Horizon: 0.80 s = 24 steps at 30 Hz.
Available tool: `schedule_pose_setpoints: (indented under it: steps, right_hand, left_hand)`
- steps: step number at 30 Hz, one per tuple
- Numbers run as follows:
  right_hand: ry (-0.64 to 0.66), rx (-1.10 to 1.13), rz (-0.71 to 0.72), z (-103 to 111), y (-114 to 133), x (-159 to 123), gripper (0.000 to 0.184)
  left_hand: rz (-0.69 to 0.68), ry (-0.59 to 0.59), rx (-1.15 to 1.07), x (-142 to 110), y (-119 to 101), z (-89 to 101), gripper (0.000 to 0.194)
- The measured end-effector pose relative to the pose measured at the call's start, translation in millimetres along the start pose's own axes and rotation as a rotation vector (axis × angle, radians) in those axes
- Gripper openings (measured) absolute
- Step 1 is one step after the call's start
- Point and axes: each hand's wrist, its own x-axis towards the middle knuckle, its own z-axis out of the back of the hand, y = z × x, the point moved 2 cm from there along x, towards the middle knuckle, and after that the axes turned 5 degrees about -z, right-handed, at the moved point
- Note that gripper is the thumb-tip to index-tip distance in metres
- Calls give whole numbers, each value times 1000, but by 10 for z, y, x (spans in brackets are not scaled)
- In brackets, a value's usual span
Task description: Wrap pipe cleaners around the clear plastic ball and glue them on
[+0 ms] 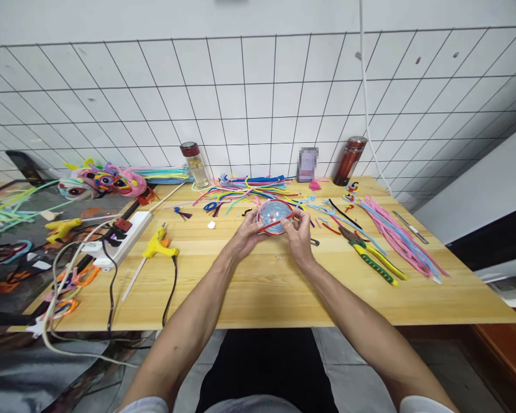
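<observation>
Between my two hands, above the wooden table, is a round pale-blue, see-through bowl-shaped piece (273,213). A red pipe cleaner (279,225) runs around its rim and across its near side. My left hand (245,238) has its fingers closed on the left edge of the piece. On the right edge my right hand (300,236) is closed, its thumb pressing by the red strip. The fingertips under the piece are hidden. Behind it lies a heap of loose coloured pipe cleaners (245,186). A small dark clip-like thing (314,242) rests beside my right hand.
Green-and-yellow pliers (372,261) and a pink-and-blue pipe cleaner bundle (395,232) lie right. Left are a yellow glue gun (160,244), a white power strip (129,235) with trailing cords, and a colourful plush-like figure (105,180). A glass bottle (196,166) and red flask (350,162) stand behind.
</observation>
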Motion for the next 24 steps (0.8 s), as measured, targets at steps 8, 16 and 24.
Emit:
schedule_pose_setpoints:
  steps: [8,16,24]
  right_hand:
    - [36,-112,43,-20,-26,-16,52]
    - [57,-172,79,-33,-51,-12,51]
    - [110,-133,64,-10,44,-37,50]
  left_hand:
    - [-58,-20,164,45,-32,-3,111]
    - [-105,-50,398,70,-37,23,103]
    - [-137,-70,415,55,-97,-2,87]
